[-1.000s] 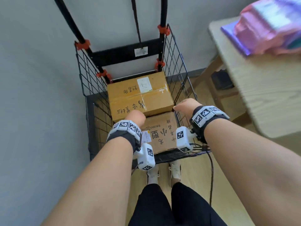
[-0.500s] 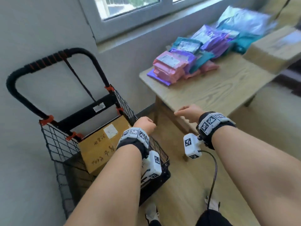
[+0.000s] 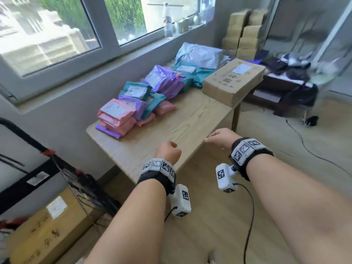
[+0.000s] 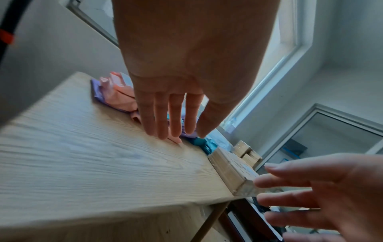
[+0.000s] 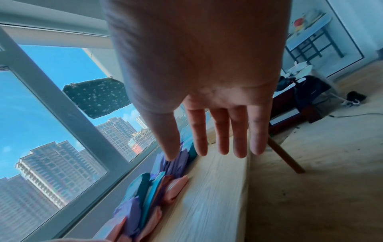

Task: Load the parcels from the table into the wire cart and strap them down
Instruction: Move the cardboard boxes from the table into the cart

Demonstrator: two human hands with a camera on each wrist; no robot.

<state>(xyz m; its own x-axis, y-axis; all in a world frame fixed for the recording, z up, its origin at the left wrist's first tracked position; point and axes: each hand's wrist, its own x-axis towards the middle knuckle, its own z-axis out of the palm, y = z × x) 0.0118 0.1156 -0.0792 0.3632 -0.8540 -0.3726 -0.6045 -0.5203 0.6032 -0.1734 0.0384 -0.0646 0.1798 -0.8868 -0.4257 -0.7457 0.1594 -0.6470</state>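
A pile of pink, purple and teal mailer parcels (image 3: pixel 122 113) lies along the window side of the wooden table (image 3: pixel 190 121), with a taped cardboard box (image 3: pixel 232 80) at its far end. The black wire cart (image 3: pixel 82 187) stands at lower left, holding a labelled cardboard box (image 3: pixel 47 225). My left hand (image 3: pixel 167 150) hovers over the table's near edge, empty. The left wrist view shows that left hand (image 4: pixel 182 134) with straight fingers above the table (image 4: pixel 103 163). My right hand (image 3: pixel 215 137) is over the near right edge. Seen from the wrist, the right hand (image 5: pixel 207 153) is flat and empty beside the parcels (image 5: pixel 145 188).
Stacked cardboard boxes (image 3: pixel 245 33) stand in the far corner. A bottle (image 3: pixel 168 21) sits on the window sill. Low dark furniture with clutter (image 3: pixel 285 82) lies beyond the table, and a cable (image 3: pixel 314 149) runs over the wooden floor at right.
Both hands have come up out of the cart and swung right to the table's near edge. The head view has turned from the cart to the table of parcels.
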